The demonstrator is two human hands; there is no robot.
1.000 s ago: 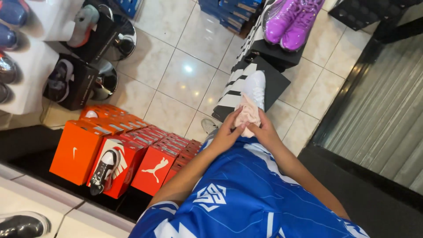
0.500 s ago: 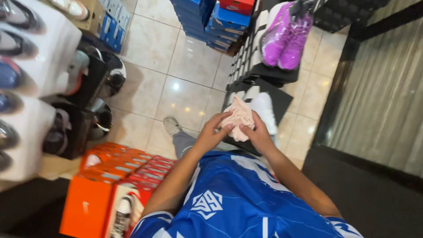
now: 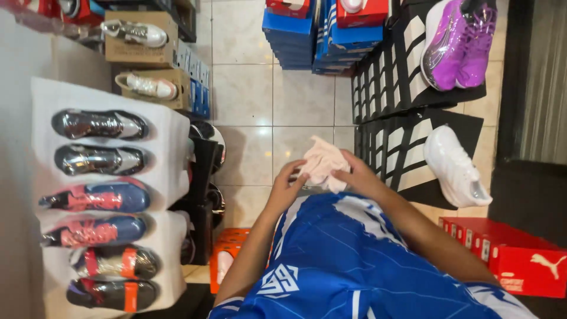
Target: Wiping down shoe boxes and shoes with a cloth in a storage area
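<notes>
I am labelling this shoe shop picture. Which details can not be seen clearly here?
- Head view: the pink cloth is partly covered by the left hand and right hand; its full shape is hidden.
- The purple shoes are cut by the top edge.
- The red shoe boxes are partly hidden by the right arm.
</notes>
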